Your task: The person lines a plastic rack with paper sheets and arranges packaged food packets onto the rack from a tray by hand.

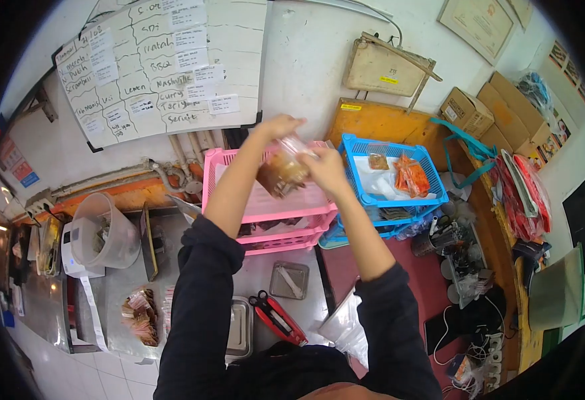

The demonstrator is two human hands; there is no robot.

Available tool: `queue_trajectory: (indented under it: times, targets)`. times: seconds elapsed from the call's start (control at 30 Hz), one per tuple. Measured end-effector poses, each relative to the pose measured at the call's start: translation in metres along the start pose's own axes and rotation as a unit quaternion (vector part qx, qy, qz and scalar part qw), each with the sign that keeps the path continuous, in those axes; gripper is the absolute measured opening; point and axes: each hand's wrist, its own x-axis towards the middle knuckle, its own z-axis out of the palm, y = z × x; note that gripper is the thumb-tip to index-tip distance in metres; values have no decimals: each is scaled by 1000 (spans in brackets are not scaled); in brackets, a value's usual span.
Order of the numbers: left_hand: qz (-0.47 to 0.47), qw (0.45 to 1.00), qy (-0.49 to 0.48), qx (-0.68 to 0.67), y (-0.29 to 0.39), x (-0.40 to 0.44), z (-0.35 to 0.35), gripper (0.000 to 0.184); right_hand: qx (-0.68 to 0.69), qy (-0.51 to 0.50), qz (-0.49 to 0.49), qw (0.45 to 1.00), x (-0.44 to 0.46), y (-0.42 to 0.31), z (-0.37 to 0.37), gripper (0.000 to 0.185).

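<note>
While right fingers [316, 157] hold apparent packets [283, 176], pink basket [266, 217] beneath

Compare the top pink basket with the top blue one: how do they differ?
The held bag partly hides the pink basket but not the blue basket. The blue basket shows orange packets; the visible part of the pink basket shows none. Both have slotted sides and top their stacks.

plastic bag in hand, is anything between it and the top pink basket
Nothing visible: the plastic bag, between the left hand and right hand, appears over the pink basket's open top, with pink interior showing beside it. Its height above the basket can't be told.
</note>
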Motion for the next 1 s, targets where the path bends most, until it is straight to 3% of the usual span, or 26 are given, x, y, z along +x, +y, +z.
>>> queue_trajectory:
  times: [0.03, 0.07, 0.13, 0.2, 0.27, 0.33, 0.37, 0.43, 0.47, 0.53, 0.67, 0.73, 0.83, 0.97, 1.0]
  targets:
    - [-40, 998, 46, -27, 17, -29, -11, 65, 89, -12, 59, 994, 10, -1, 12, 22]
    - [-39, 998, 43, -25, 12, -36, -15, 65, 90, -9, 59, 994, 23, 5, 20, 22]
    - [9, 990, 133, -36, 2, -48, -23, 55, 94, -22, 111, 989, 52, 36, 33, 20]
    - [50, 966, 207, 144, -12, -69, 4, 49, 102, -31, 111, 988, 71, 56, 34, 20]
    - [68, 950, 241, 187, -29, -76, 43, 46, -68, -53, 168, 982, 70, 42, 22, 21]
    - [111, 982, 145, 42, -58, -69, 72, 57, -79, -66, 177, 979, 77, 47, 22, 23]
    - [109, 983, 145, 40, -66, -66, 87, 57, -144, -76, 176, 971, 79, 46, 23, 25]
    - [68, 954, 277, 93, -69, -64, 111, 74, -271, -94, 170, 943, 84, 43, 24, 31]
    - [68, 955, 275, 92, -69, -63, 114, 74, -272, -94, 172, 942, 86, 42, 24, 31]
    - [-31, 956, 278, 89, -60, -67, 115, 80, -304, -125, 160, 931, 88, 41, 27, 32]
    - [-116, 943, 305, 63, -40, -86, 111, 79, -245, -137, 171, 944, 87, 34, 36, 29]
    - [-92, 926, 357, 76, -43, -87, 109, 79, 13, -151, 212, 966, 84, 35, 37, 30]
    - [-33, 923, 378, 71, -56, -80, 106, 79, 100, -146, 237, 955, 85, 54, 36, 32]
    - [-38, 932, 354, 62, -66, -57, 119, 77, 86, -136, 246, 956, 75, 56, 23, 38]
    - [-39, 933, 353, 61, -65, -54, 121, 77, -5, -115, 225, 968, 72, 44, 18, 31]
